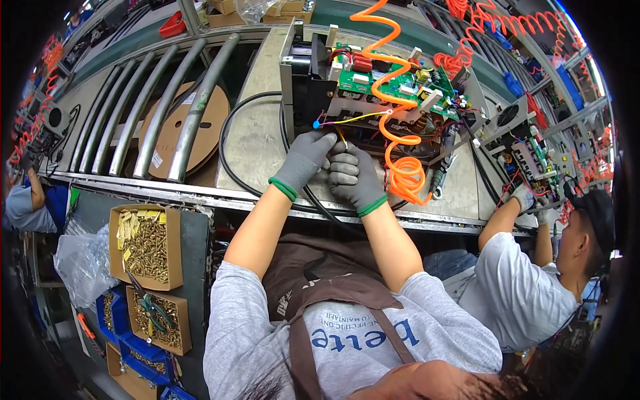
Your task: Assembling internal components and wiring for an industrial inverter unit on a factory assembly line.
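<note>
Both my hands wear grey gloves with green cuffs and meet at the near side of an open electrical unit with a green circuit board [363, 81]. My left hand [303, 161] is closed, its fingertips pinched beside the right one; what they hold is hidden. Curled into a fist, my right hand [357, 175] grips a thin yellowish wire [343, 136] that comes down from the unit. Just above the left fingers, a blue disc-shaped part [316, 125] sits at the end of a yellow and purple lead. A thick black cable [224, 143] loops left of my hands.
An orange coiled hose [393, 100] hangs before the unit, its coils near a ratchet-like tool [438, 181]. Metal rollers [193, 113] lie left. Screw boxes [148, 250] and pliers [153, 311] are at lower left. A co-worker [527, 280] works at another unit on the right.
</note>
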A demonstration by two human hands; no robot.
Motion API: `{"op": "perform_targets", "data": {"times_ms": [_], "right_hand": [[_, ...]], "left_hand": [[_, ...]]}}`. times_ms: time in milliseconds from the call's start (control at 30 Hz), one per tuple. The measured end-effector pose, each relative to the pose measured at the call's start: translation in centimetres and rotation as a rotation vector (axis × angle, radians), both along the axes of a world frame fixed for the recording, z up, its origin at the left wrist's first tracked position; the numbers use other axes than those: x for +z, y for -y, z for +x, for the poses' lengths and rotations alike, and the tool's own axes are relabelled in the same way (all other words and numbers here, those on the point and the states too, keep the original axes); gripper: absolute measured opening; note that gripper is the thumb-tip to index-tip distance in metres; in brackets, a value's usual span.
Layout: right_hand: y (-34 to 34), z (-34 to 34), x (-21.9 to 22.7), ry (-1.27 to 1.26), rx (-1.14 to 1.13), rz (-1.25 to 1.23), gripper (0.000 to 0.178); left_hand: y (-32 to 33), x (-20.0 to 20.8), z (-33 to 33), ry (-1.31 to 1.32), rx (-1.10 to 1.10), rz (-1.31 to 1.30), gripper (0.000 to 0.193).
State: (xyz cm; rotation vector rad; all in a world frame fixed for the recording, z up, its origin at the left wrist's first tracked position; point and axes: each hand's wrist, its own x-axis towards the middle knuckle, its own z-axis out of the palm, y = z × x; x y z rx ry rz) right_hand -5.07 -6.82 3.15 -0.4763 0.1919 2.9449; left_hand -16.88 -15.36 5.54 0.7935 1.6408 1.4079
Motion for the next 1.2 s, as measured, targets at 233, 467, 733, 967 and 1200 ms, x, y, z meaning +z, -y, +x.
{"op": "perform_targets", "data": {"times_ms": [233,467,733,967,1200], "right_hand": [[0.1,0.0,1.0,0.109,0.163,0.375,0.038],[-1.0,2.1,0.2,0.864,-0.517,2.264,0.029],[-2.1,2.5,1.3,0.788,-0.226,2.273,0.032],[-2.4,2.9,-0.2,0.654,-0.444,2.389,0.032],[-2.3,3.1,0.1,0.818,-0.401,2.441,0.040]], "left_hand": [[0.1,-0.2,-1.4,0.227,-0.089,-0.023,0.026],[-0.1,-0.2,-1.2,0.733,-0.072,0.062,0.020],[-0.8,1.7,1.3,0.161,0.150,0.036,0.021],[-2.7,-1.9,3.0,-0.657,0.472,0.188,0.022],[-3.2,-4.3,1.8,-1.362,0.478,0.121,0.012]]}}
